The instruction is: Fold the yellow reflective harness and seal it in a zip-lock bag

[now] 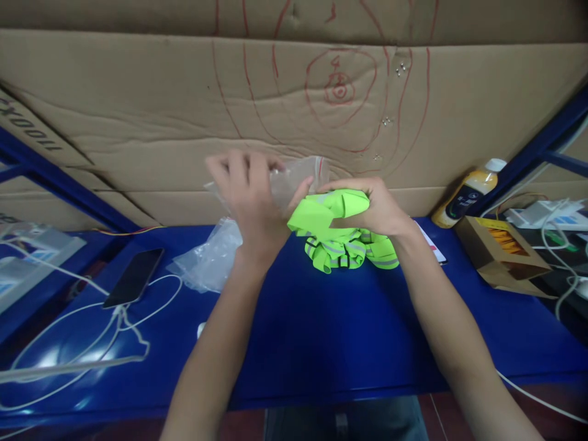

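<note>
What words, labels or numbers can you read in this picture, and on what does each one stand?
"1100XX", roughly, upside down and cut off: printed on the cardboard sheet at far left.
Bottle label: too small to read.
Brown paper bag print: blurred.
Red marker drawing on the cardboard: rings, no legible words.

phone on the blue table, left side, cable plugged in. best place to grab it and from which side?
Grip the smartphone across its two long edges, near the middle, coming straight down from above. It lies flat and face up on the blue table, so only the thin side edges offer purchase. Its white cable leaves the near end, so keep fingers off that end.
</note>
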A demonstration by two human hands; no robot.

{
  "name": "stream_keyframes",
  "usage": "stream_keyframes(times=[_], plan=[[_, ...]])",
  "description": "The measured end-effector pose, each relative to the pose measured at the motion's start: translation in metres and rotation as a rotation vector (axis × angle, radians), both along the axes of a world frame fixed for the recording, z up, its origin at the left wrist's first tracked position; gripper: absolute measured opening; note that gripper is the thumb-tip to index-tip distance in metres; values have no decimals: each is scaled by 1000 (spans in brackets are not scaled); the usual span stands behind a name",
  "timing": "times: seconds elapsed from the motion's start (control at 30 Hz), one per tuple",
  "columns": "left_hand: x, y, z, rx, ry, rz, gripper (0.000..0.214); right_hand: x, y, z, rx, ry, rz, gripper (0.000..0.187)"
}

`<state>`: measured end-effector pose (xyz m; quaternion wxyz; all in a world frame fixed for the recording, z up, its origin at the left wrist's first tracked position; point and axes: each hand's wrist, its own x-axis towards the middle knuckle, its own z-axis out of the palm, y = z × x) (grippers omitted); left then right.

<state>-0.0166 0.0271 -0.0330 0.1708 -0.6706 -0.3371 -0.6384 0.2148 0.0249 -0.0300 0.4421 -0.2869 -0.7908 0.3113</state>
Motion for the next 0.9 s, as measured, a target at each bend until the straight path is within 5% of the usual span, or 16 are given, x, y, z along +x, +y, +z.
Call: stream_keyframes(times=[0.27,0.43,0.57,0.8,0.9], plan=[[3,-4,4,-621,-46,-601,44,2,-25,20,-17,-54,44,66],[-4,0,4,-675,38,-685,35,1,-25,21,0,-103,58,70],[-5,-3,7,-662,52,-448,27,3,-21,18,8,-131,15,73],[6,-30,25,-686,69,437,20,-2,-18,14,148,-243,-304,66],[4,-36,31,-722,112,497,26,-2,-14,12,222,-290,-356,63]])
